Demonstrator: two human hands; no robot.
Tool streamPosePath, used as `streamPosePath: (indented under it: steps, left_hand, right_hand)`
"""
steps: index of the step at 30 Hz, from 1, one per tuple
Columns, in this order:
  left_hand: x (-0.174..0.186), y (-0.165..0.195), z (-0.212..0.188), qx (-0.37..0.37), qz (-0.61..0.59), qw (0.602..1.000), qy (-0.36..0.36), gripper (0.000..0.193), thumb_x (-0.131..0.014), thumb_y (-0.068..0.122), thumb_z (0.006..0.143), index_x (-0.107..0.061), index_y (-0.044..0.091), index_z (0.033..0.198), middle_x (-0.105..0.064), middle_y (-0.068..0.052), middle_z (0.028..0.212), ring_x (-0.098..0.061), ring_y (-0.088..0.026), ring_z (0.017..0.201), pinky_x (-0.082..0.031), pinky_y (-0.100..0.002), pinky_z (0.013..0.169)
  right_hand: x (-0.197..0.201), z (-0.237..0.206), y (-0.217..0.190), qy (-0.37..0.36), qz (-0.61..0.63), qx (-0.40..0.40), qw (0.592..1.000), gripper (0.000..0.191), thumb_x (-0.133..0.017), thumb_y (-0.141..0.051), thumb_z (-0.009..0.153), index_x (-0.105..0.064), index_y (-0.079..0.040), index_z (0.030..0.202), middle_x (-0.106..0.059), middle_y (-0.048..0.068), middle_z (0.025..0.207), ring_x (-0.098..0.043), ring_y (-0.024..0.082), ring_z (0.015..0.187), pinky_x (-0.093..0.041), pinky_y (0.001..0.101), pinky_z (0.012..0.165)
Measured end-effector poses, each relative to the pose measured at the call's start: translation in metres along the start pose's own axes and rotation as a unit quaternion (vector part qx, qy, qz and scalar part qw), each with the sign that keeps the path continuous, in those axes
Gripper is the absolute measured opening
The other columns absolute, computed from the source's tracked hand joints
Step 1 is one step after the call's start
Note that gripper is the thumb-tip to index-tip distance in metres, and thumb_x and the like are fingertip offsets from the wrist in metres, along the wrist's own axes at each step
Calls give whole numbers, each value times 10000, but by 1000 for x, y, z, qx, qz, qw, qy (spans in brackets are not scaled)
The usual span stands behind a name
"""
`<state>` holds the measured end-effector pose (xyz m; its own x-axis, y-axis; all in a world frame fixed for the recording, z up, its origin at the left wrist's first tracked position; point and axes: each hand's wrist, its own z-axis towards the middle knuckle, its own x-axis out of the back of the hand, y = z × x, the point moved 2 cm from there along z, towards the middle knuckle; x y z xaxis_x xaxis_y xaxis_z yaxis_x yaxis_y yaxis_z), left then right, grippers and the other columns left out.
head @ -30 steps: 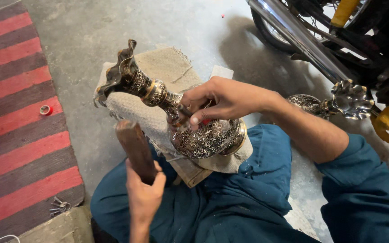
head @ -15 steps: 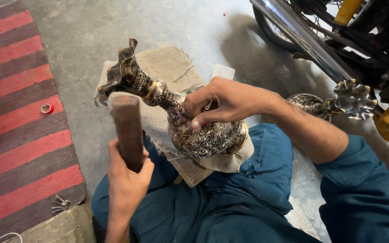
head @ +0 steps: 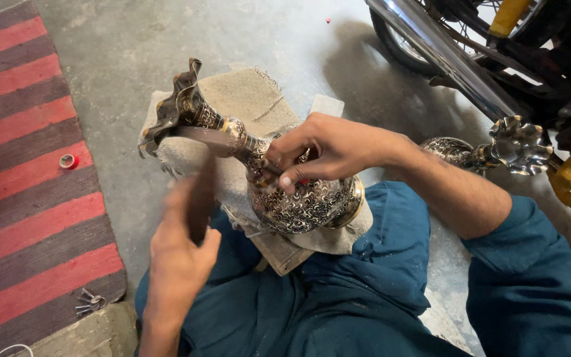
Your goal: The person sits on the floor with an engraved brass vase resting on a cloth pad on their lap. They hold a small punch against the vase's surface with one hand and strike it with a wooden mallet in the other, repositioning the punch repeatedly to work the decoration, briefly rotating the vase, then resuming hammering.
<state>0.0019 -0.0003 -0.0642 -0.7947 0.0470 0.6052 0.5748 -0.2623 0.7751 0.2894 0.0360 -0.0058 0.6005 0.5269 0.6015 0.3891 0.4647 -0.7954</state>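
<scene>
The left hand (head: 180, 254) is raised, blurred, fingers wrapped round a dark wooden mallet (head: 201, 201) that points up toward the vase's neck. The right hand (head: 322, 151) reaches across from the right, fingertips pinching a thin tool against the vase (head: 279, 178). The vase lies on its side beneath that hand, on a cloth pad (head: 246, 99): engraved metal, round belly, narrow neck, ruffled mouth.
</scene>
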Motion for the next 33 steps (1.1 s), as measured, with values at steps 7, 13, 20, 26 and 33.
streamPosePath:
  steps: [7,13,20,26,33]
  left_hand:
    - [1,2,3,-100,63,993,24,797,-737,-2,739,-453,180,1462,-671,-148,1033,-675,-356,954,-539,-460,871]
    - [3,9,2,-8,47,999,-2,808,-717,11,747,-462,178,1496,-688,-150,1045,-683,-376,971,-531,-470,848]
    - [-3,-6,3,6,-111,994,20,500,-680,-15,844,-479,58,1295,-658,-74,961,-655,-157,857,-549,-329,808]
    - [-10,-9,2,98,-230,968,25,561,-679,0,838,-443,67,1343,-649,-144,1004,-651,-247,842,-549,-391,701]
    - [8,8,7,-100,20,995,1,732,-703,-10,759,-487,88,1452,-649,-230,1334,-645,-428,1218,-521,-468,986]
  right_hand:
    - [0,0,4,-16,11,-10,1000,240,-724,-311,951,-723,-101,1065,-776,-14,765,-666,62,652,-481,291,577]
    - [0,0,7,-17,11,-22,1000,255,-721,-303,941,-722,-96,1090,-785,-4,798,-709,81,686,-534,286,607]
    - [-3,-4,-1,56,-3,-4,998,313,-729,-273,954,-704,-52,1174,-804,37,916,-782,118,861,-626,335,840]
    - [0,-2,-5,40,-17,-11,999,327,-746,-264,929,-712,-50,1174,-798,44,857,-756,123,790,-593,327,742]
    - [-2,-1,-4,29,7,2,1000,292,-732,-305,958,-728,-69,1130,-796,30,875,-747,109,779,-584,295,710]
